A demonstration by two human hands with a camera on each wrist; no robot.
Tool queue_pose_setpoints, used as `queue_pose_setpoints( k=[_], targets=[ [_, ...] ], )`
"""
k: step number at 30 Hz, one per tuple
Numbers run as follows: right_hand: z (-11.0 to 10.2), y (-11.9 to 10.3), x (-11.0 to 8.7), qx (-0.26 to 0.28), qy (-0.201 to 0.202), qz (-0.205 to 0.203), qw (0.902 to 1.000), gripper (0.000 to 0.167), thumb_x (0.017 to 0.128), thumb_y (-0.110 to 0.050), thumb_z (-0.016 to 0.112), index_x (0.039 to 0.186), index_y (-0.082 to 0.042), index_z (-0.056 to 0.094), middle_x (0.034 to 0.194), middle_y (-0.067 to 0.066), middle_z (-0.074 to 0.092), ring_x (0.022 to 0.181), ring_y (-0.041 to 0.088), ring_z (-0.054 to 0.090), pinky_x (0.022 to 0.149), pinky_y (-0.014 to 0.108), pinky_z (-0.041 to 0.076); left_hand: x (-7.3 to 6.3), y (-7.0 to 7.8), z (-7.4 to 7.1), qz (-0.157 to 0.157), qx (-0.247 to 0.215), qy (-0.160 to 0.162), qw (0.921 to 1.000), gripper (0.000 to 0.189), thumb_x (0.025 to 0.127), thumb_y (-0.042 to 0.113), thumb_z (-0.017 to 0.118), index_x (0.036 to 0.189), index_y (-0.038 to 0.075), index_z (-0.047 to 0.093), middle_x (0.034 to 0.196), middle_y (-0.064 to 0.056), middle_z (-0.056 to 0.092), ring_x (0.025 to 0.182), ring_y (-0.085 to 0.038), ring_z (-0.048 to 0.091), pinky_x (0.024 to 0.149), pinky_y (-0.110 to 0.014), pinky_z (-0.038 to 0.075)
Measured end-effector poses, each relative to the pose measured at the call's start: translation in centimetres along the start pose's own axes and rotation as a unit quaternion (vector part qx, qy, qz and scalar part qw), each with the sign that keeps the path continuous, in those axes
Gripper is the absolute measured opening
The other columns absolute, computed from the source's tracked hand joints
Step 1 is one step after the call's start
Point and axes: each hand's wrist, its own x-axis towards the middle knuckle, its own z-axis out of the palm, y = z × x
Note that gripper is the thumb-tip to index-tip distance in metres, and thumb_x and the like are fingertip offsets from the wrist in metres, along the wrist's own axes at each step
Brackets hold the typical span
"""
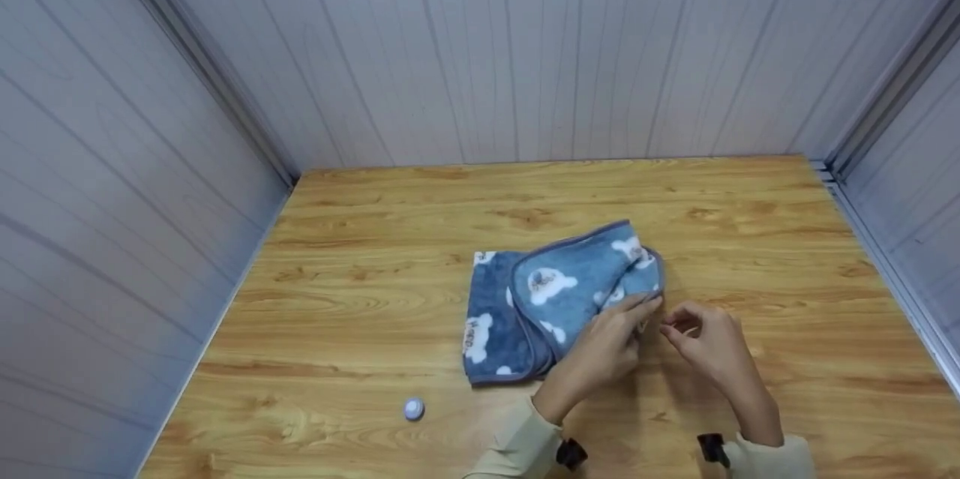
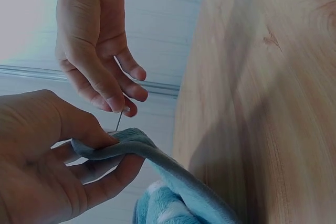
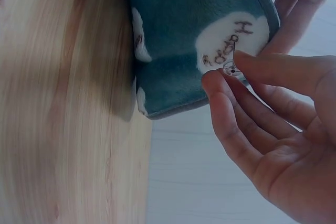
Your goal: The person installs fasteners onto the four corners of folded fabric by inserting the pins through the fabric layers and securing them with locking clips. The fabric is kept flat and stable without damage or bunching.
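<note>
A blue fleece blanket [image 1: 559,291] with white bone and bear patches lies folded on the table, its near right corner raised. My left hand [image 1: 609,340] pinches the grey-trimmed edge [image 2: 144,150] of that corner between thumb and fingers. Just right of it, my right hand [image 1: 709,348] holds a thin pin with a clear round head [image 3: 231,68] between thumb and index finger. In the left wrist view the pin's shaft points down at the fleece close to the left fingertips. The right wrist view shows it over a white patch [image 3: 247,32] with brown lettering.
A small round lilac-and-white cap [image 1: 413,409] sits on the wooden table [image 1: 360,261], left of and nearer than the blanket. Pale panelled walls [image 1: 480,52] enclose the table at the back and both sides.
</note>
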Motion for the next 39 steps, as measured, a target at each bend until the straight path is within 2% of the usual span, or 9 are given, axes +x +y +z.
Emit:
queue_pose_setpoints(
  k=[7, 11, 15, 21, 25, 30, 34, 39],
  targets=[
    [-0.1, 0.0, 0.1, -0.004, 0.011, 0.002, 0.9999, 0.01, 0.076, 0.003, 0.074, 0.078, -0.005, 0.069, 0.074, 0.004, 0.067, 0.065, 0.019, 0.064, 0.059, 0.025, 0.051, -0.1, -0.1, -0.1, -0.009, 0.003, 0.003, 1.0, 0.059, 0.083, -0.009, 0.053, 0.138, 0.013, 0.05, 0.141, 0.001, 0.046, 0.126, -0.009, 0.044, 0.095, -0.02, 0.04],
    [0.0, -0.1, 0.2, -0.003, -0.004, 0.012, 0.9999, 0.008, 0.077, 0.003, 0.072, 0.08, -0.004, 0.069, 0.077, 0.006, 0.068, 0.069, 0.021, 0.064, 0.061, 0.028, 0.051, 0.0, 0.0, -0.2, -0.016, 0.006, -0.005, 0.9998, 0.061, 0.082, -0.008, 0.054, 0.139, 0.014, 0.05, 0.141, 0.002, 0.046, 0.125, -0.009, 0.044, 0.094, -0.021, 0.041],
    [0.3, -0.2, 0.4, 0.001, -0.005, 0.013, 0.9999, 0.01, 0.077, 0.005, 0.071, 0.081, -0.003, 0.068, 0.079, 0.008, 0.067, 0.072, 0.024, 0.065, 0.063, 0.029, 0.052, 0.1, 0.1, 0.0, -0.009, 0.005, -0.013, 0.9999, 0.059, 0.084, -0.007, 0.055, 0.139, 0.014, 0.049, 0.141, 0.003, 0.046, 0.124, -0.008, 0.045, 0.094, -0.02, 0.041],
    [1.5, 0.0, 0.6, 0.023, 0.038, -0.003, 0.999, 0.021, 0.073, 0.011, 0.072, 0.085, 0.001, 0.058, 0.08, 0.011, 0.067, 0.073, 0.027, 0.066, 0.062, 0.023, 0.052, 0.1, 0.1, 0.2, 0.006, -0.003, -0.004, 1.0, 0.057, 0.086, -0.008, 0.051, 0.14, 0.012, 0.047, 0.141, -0.002, 0.046, 0.124, -0.01, 0.045, 0.095, -0.018, 0.039],
    [1.9, 0.1, 0.7, 0.029, 0.068, -0.02, 0.9971, 0.034, 0.07, 0.016, 0.07, 0.095, 0.002, 0.052, 0.079, 0.013, 0.069, 0.073, 0.028, 0.067, 0.063, 0.024, 0.052, 0.0, 0.2, 0.3, 0.01, -0.004, -0.01, 0.9999, 0.061, 0.085, -0.009, 0.051, 0.141, 0.013, 0.044, 0.142, 0.0, 0.045, 0.123, -0.01, 0.047, 0.093, -0.017, 0.04],
    [2.0, 0.2, 0.7, 0.024, 0.062, -0.028, 0.9974, 0.042, 0.07, 0.017, 0.066, 0.109, 0.006, 0.06, 0.082, 0.014, 0.07, 0.072, 0.028, 0.067, 0.062, 0.026, 0.052, -0.3, 0.3, 0.6, 0.021, 0.004, -0.022, 0.9995, 0.062, 0.083, -0.009, 0.052, 0.141, 0.013, 0.046, 0.143, 0.001, 0.043, 0.121, -0.011, 0.049, 0.088, -0.015, 0.042],
    [2.0, 0.4, 0.6, 0.014, 0.053, -0.024, 0.9982, 0.039, 0.071, 0.016, 0.064, 0.108, 0.005, 0.066, 0.087, 0.018, 0.069, 0.072, 0.029, 0.066, 0.061, 0.026, 0.051, -0.5, 0.2, 0.6, 0.028, 0.005, -0.036, 0.999, 0.057, 0.084, -0.007, 0.055, 0.136, 0.017, 0.053, 0.144, 0.002, 0.042, 0.12, -0.01, 0.05, 0.086, -0.016, 0.044],
    [2.1, 0.5, 0.4, 0.012, 0.054, -0.014, 0.9984, 0.034, 0.072, 0.016, 0.062, 0.103, 0.004, 0.068, 0.086, 0.017, 0.068, 0.077, 0.027, 0.067, 0.064, 0.026, 0.052, -1.0, 0.0, 0.2, 0.032, -0.013, -0.036, 0.9987, 0.055, 0.085, -0.002, 0.058, 0.133, 0.023, 0.056, 0.145, 0.003, 0.041, 0.117, -0.008, 0.051, 0.073, -0.013, 0.04]
  ],
)
